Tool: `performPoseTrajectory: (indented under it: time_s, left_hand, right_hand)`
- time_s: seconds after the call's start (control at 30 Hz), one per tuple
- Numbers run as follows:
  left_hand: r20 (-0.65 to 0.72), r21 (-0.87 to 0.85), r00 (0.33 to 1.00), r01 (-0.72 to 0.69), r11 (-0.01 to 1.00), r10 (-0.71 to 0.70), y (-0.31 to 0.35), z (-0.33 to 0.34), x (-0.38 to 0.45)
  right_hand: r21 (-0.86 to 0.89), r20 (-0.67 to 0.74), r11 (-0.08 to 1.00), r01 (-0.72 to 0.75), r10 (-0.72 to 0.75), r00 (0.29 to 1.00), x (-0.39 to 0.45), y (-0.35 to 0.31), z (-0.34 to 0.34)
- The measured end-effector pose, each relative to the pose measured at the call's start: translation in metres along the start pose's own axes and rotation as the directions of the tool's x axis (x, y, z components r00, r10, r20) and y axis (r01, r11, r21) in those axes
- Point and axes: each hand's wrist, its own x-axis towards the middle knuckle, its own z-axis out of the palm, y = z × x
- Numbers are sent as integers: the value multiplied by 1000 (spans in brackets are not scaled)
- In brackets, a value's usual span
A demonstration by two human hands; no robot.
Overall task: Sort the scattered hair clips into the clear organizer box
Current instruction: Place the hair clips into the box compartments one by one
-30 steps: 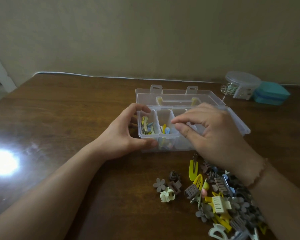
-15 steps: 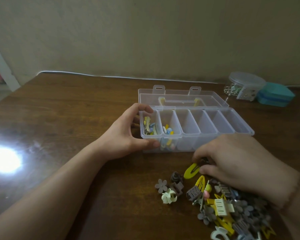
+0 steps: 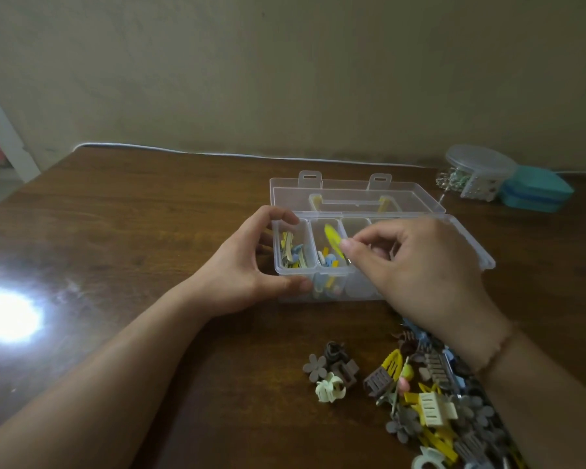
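The clear organizer box (image 3: 471,243) stands open mid-table, its lid laid back behind it. My left hand (image 3: 247,265) grips its left end, thumb on the front wall, fingers over the back corner. My right hand (image 3: 420,275) pinches a yellow snap clip (image 3: 332,239) above the second compartment from the left. The two leftmost compartments hold small yellow, blue and cream clips. My right hand hides the middle compartments. A pile of scattered hair clips (image 3: 430,407) lies on the table in front of the box, at the lower right.
A grey flower clip (image 3: 314,367) and a pale green claw clip (image 3: 330,391) lie left of the pile. A round clear container (image 3: 477,170) and a teal case (image 3: 535,192) sit at the back right. A bright light reflection (image 3: 7,316) glares on the wooden table's left.
My right hand took the yellow snap clip from the top of the pile and lifted it up over the box's second compartment. My left hand stayed on the box.
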Motion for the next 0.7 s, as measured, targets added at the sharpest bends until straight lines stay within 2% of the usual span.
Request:
performPoseTrajectory:
  time_s: [0.1, 0.13, 0.2, 0.27, 0.37, 0.43, 0.57, 0.7]
  left_hand:
    - [-4, 7, 1000, 4, 1000, -4, 1, 0, 0]
    - [-5, 8, 1000, 4, 1000, -4, 1, 0, 0]
    - [-8, 12, 1000, 6, 1000, -6, 1, 0, 0]
    - [-10, 12, 1000, 12, 1000, -12, 1, 1, 0]
    - [-4, 13, 1000, 10, 1000, -10, 2, 1, 1]
    - [-4, 10, 1000, 10, 1000, -10, 2, 1, 1]
    - [-3, 21, 1000, 9, 1000, -9, 1, 1, 2]
    - [2, 23, 1000, 11, 1000, -11, 0, 0, 1]
  right_hand:
    - [8, -2, 993, 117, -117, 993, -8, -2, -10]
    - [25, 44, 987, 158, -159, 986, -11, -1, -16]
    - [-24, 269, 975, 220, -206, 941, -15, 4, -31]
    - [-144, 537, 954, 264, -149, 831, -16, 12, -43]
    - [-245, 748, 906, 345, -50, 662, -16, 13, -52]
    - [-258, 800, 896, 361, -11, 599, -16, 7, -54]
    - [-255, 830, 885, 389, -6, 558, -20, 3, -50]
    - [-253, 810, 893, 371, -14, 586, -20, 1, -42]
